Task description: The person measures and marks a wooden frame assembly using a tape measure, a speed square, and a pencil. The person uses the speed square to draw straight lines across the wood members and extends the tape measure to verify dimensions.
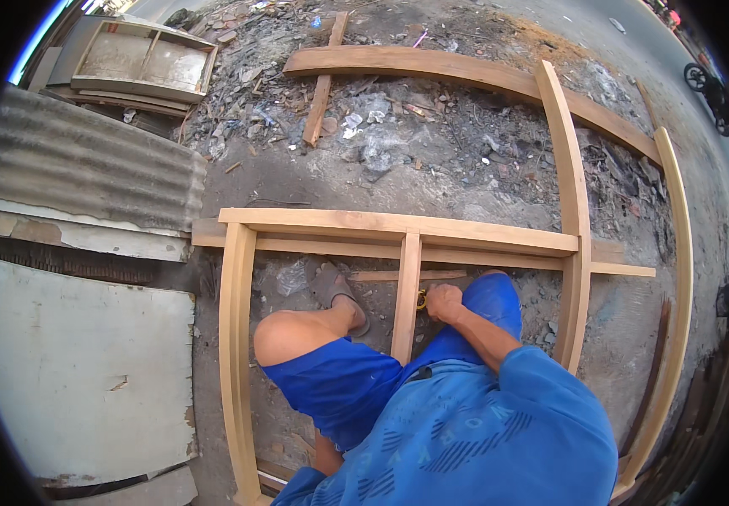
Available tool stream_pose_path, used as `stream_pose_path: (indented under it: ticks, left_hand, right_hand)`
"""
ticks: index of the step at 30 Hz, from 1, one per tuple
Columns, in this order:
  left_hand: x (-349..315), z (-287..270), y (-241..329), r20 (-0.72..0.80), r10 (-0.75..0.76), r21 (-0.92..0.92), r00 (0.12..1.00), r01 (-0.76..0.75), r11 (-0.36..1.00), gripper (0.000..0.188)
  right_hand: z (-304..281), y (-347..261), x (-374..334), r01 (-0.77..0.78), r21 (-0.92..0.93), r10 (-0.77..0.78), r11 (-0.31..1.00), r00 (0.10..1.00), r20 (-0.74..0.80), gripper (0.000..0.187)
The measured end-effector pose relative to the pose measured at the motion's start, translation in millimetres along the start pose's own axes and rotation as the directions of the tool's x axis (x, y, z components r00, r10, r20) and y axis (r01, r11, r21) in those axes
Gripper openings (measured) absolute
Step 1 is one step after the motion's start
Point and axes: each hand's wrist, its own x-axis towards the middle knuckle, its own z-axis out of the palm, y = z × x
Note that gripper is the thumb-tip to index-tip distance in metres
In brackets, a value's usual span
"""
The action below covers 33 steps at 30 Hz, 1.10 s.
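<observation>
My right hand (pixel 443 304) is closed at the right side of a short middle crosspiece (pixel 407 291) of a pale wooden frame. From its fingers shows a small yellow and black tool (pixel 421 299) that looks like a tape measure; most of it is covered by the hand. The frame's long rail (pixel 398 224) runs across in front of my knees, with a left side post (pixel 236 354) and a right side post (pixel 571 219) joined to it. I sit or squat within this frame. Of my left arm only the forearm shows, low beside my thigh; the hand is hidden.
A heavy brown beam (pixel 432 64) lies across the rubble ahead, over a shorter piece (pixel 321 101). At the right runs a long pale plank (pixel 677 253). Corrugated sheeting (pixel 86 160) and a worn white panel (pixel 82 363) are on the left. A motorcycle (pixel 710 93) stands far right.
</observation>
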Motion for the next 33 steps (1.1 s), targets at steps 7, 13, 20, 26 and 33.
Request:
stream_pose_path:
  ticks: [7,13,20,26,33]
  left_hand:
    - [1.8,5.7,-7.2,-0.014,-0.078,0.001,0.997,0.078,0.997,0.027]
    - [10.6,17.4,-7.6,-0.002,-0.135,0.004,0.991,0.135,0.991,0.027]
    - [32.8,45.0,14.2,0.063,-0.096,0.0,0.993,0.097,0.995,0.028]
    - [67.4,132.6,100.2,0.407,0.072,0.185,0.91,-0.159,0.97,0.028]
    - [40.6,251.1,169.1,0.87,-0.173,0.33,0.461,-0.287,0.899,0.052]
  right_hand:
    - [70.4,-8.8,30.5,0.052,-0.036,-0.059,0.998,0.973,-0.221,0.041]
    - [75.2,-8.0,41.7,0.014,-0.078,-0.022,0.997,0.994,-0.106,0.05]
    - [24.5,2.4,38.3,0.005,0.008,-0.005,1.0,0.998,0.07,0.052]
    - [-92.4,36.1,-37.0,-0.067,0.017,0.068,0.998,0.996,-0.049,0.076]
    - [-155.6,-13.4,-54.2,0.329,0.347,-0.215,0.878,0.92,-0.328,0.08]
